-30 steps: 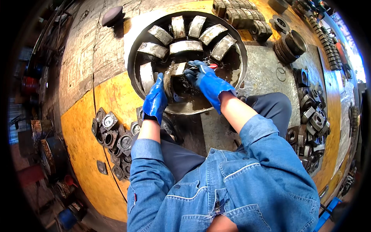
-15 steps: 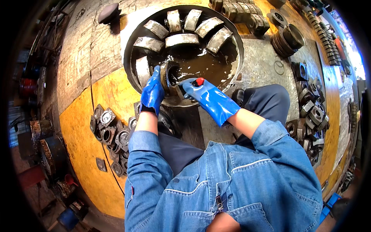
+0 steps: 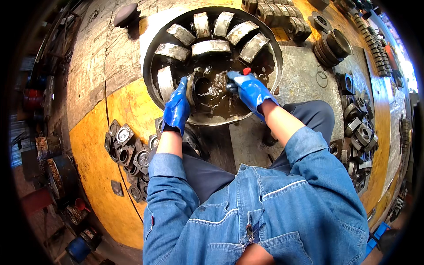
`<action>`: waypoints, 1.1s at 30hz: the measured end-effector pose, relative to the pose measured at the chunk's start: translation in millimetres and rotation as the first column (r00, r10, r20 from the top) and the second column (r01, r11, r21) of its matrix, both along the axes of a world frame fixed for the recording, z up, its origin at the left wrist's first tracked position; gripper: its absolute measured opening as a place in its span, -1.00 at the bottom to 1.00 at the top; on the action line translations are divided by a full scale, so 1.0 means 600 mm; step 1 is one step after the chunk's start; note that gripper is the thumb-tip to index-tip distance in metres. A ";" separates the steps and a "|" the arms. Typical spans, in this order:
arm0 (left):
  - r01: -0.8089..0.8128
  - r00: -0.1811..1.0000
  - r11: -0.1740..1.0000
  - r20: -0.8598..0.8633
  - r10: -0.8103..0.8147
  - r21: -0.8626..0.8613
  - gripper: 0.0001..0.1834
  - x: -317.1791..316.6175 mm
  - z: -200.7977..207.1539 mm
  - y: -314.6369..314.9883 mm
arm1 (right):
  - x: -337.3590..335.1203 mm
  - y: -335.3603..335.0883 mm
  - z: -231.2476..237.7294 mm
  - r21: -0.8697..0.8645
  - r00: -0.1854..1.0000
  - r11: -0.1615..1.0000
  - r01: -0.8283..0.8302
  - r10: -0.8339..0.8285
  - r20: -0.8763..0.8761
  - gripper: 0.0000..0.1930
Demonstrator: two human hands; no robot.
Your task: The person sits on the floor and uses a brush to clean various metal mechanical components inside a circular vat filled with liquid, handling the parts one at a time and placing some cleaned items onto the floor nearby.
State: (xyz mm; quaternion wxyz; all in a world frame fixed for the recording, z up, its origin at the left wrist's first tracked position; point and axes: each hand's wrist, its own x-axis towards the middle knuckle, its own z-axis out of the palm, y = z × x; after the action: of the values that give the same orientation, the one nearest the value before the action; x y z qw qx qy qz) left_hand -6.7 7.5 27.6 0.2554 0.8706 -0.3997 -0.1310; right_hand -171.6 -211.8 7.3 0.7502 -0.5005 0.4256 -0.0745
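A round metal basin (image 3: pixel 147 77) of murky brown liquid stands before me. My left hand (image 3: pixel 177 108), in a blue rubber glove, grips a dark metal ring (image 3: pixel 191 90) upright at the basin's near left, thumb along its outside. My right hand (image 3: pixel 251 90), gloved the same way, is over the liquid right of the ring, fingers curled round a red-tipped tool (image 3: pixel 246 70) whose kind is hidden. Splashing liquid (image 3: pixel 219 81) shows between the hands. Curved metal blocks (image 3: pixel 210 47) with pale worn faces lie along the basin's left and far side.
Dark metal housings are heaped on the left (image 3: pixel 132 154) and the right (image 3: pixel 363 132). Stacked rings (image 3: pixel 332 47) stand beyond the basin at right, near a row of blocks (image 3: pixel 278 15). A rounded dark lump (image 3: pixel 126 15) lies at far left. My knees flank the basin's near side.
My right hand has moved right and away from me with the red-tipped tool, off the ring's near side, and liquid splashes up. My left hand still holds the ring.
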 end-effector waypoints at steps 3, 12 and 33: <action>0.027 1.000 0.999 -0.004 -0.027 -0.041 -0.30 -0.005 -0.016 -0.024 | 0.056 -0.036 -0.060 0.389 0.893 0.876 0.283 -0.389 0.226 -0.78; -0.037 0.996 0.999 -0.079 0.034 -0.027 -0.34 -0.005 0.000 -0.007 | 0.065 0.081 0.019 0.344 0.972 0.936 0.072 -0.143 0.187 -0.64; -0.623 0.091 0.778 -0.981 0.174 0.080 -0.21 0.089 -0.164 -0.049 | 0.051 0.018 -0.119 0.839 0.820 0.358 0.410 -0.547 -0.167 -0.66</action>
State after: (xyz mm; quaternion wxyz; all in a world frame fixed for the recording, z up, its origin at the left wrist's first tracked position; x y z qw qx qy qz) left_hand 46.7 -21.9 -70.8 0.6239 0.6071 0.0895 -0.4839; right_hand -141.3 -200.9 -63.9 0.8675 0.0828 0.4782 -0.1086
